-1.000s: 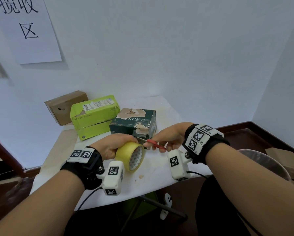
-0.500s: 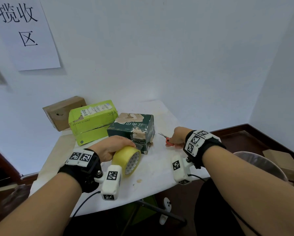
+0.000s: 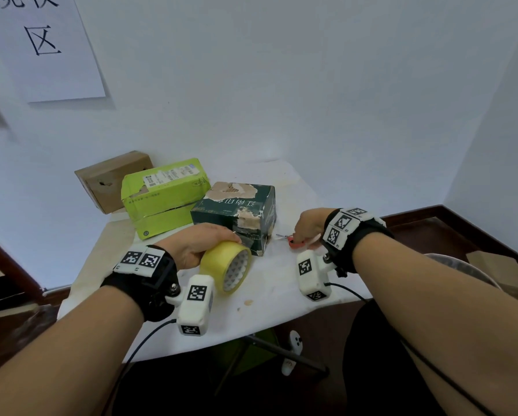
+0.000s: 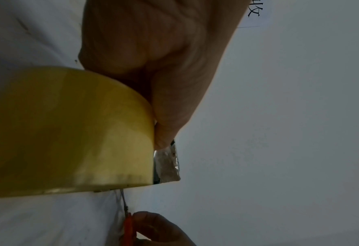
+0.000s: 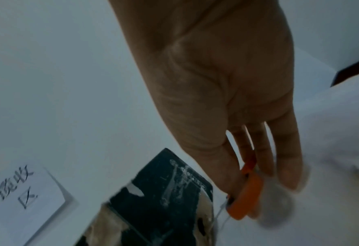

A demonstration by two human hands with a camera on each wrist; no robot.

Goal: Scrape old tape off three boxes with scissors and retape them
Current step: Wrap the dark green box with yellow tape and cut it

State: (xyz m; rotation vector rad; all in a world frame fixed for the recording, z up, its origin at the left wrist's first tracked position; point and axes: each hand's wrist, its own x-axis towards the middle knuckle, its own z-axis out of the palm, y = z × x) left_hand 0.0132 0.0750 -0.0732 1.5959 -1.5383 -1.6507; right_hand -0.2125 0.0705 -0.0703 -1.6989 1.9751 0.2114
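left hand (image 3: 197, 244) grasps yellow tape roll (image 3: 226, 270), lower centre, on edge on white table (image 3: 281, 283) | right hand (image 3: 307, 226) grasps orange-handled scissors (image 3: 292, 240) right of centre, just beside dark green box (image 3: 236, 214) | green box (image 3: 161, 196), brown box (image 3: 110, 178) centre-left

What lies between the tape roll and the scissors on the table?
In the head view, the near corner of the dark green box stands between the tape roll and the scissors; nearer the person, only bare table.
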